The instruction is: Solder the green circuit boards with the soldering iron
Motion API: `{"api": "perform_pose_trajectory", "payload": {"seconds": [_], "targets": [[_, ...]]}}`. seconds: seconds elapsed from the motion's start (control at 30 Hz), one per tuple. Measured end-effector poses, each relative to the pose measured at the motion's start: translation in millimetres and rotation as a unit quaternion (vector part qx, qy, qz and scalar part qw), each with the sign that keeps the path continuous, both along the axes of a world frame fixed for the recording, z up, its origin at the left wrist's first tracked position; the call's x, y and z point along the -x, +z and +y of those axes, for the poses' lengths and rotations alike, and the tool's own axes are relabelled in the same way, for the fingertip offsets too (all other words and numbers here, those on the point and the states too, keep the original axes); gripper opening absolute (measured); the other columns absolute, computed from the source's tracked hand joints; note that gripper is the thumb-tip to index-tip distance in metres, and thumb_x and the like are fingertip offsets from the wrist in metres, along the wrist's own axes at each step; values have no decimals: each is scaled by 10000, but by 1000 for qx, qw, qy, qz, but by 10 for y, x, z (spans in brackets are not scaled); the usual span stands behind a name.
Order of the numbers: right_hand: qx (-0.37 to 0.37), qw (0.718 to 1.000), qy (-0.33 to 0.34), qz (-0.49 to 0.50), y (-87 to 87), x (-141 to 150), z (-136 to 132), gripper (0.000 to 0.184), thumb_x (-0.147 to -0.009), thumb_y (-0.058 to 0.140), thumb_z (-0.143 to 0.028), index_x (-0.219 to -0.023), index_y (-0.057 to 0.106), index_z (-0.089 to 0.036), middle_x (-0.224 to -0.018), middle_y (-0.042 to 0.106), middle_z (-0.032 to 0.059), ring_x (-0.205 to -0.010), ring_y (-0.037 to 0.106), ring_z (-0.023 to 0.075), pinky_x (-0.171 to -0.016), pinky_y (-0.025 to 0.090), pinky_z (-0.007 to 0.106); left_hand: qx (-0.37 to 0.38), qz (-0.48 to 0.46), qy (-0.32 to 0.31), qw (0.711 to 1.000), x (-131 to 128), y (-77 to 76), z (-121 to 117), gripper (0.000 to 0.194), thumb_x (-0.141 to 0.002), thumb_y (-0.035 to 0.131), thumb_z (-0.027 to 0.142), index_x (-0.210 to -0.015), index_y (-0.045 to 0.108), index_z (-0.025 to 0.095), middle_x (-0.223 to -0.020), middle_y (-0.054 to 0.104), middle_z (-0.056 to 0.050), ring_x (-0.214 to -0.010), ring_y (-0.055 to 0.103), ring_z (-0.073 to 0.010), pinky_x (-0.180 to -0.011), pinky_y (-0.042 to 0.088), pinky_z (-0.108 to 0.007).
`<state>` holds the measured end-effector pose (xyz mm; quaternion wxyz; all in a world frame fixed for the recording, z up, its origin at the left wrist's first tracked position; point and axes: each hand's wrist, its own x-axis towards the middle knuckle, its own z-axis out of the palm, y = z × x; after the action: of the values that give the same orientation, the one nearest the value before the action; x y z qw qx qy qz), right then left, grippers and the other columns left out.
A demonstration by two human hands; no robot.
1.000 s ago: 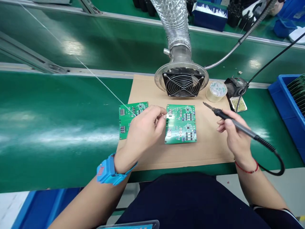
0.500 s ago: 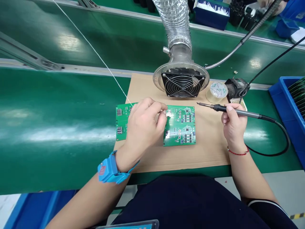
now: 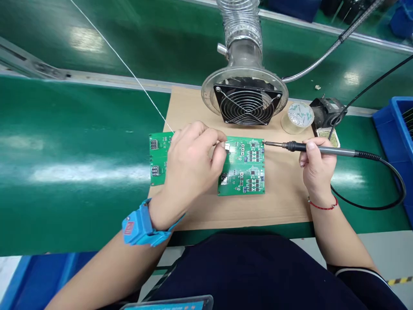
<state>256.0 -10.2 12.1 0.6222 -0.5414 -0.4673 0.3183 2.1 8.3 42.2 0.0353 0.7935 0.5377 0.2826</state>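
Observation:
My left hand (image 3: 195,161) is closed in a pinch on a thin, pale solder wire (image 3: 129,71), which runs down from the upper left. Its fingertips are over the left edge of a green circuit board (image 3: 238,165) with small displays and chips. Behind the hand, a second circuit board (image 3: 157,157) is partly hidden. My right hand (image 3: 318,165) grips a soldering iron (image 3: 335,150) like a pen. The iron points left, its tip at the upper right corner of the nearer board; whether it touches I cannot tell.
Both boards lie on a cardboard sheet (image 3: 206,215). Above it hangs a fume extractor fan (image 3: 248,103) on a foil duct. A tape roll (image 3: 297,118) and an iron stand (image 3: 327,114) with a sponge are at the back right. A blue bin (image 3: 392,142) stands far right.
The soldering iron has swung level and moved left, bringing its tip to the board's upper right corner. My left hand keeps its pinch beside the board. The view has tilted downward slightly.

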Motion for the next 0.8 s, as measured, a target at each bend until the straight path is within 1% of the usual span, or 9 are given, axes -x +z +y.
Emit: {"api": "perform_pose_trajectory", "payload": {"seconds": [0.13,0.27,0.33,0.5,0.67,0.8], "targets": [[-6,1000,6,2,7,12,-1,250,-810,714,-439,-784,621,-208,-490,507,-94,-391,446,50,-373,352,163,-40,-7,-13,999,-12,-35,25,176,-881,469,155,-827,620,230,-765,575,-44,-743,585,-212,-661,440,-403],[-10,1000,7,-2,11,16,3,224,-815,710,-415,-780,625,-210,-486,511,-93,-388,448,50,-370,349,163,-36,-15,-29,999,-40,-35,44,182,-877,472,141,-849,642,200,-777,590,-57,-714,584,-198,-652,439,-391],[-10,1000,10,0,11,14,4,215,-818,707,-404,-777,628,-209,-486,516,-91,-389,451,50,-371,351,163,-47,-13,-36,998,-49,-31,49,178,-867,477,136,-840,646,183,-767,589,-59,-687,572,-193,-630,431,-386],[-8,1000,14,-4,5,11,0,208,-826,698,-398,-784,630,-206,-490,513,-91,-394,455,52,-378,358,168,-48,-18,-27,998,-44,-32,57,192,-854,466,136,-815,646,193,-748,577,-46,-671,555,-184,-620,420,-367],[-10,1000,13,-1,6,13,8,211,-820,701,-398,-780,624,-206,-497,505,-91,-396,446,50,-375,348,173,-60,4,-33,998,-23,-25,62,207,-857,452,139,-820,654,168,-738,567,-42,-649,526,-179,-609,417,-353],[-7,1000,4,-1,13,15,9,216,-822,692,-409,-777,612,-213,-497,501,-90,-398,444,56,-371,342,179,-47,19,-22,998,-16,-3,53,198,-869,457,134,-825,644,181,-758,565,-38,-671,531,-177,-620,416,-349]]}}
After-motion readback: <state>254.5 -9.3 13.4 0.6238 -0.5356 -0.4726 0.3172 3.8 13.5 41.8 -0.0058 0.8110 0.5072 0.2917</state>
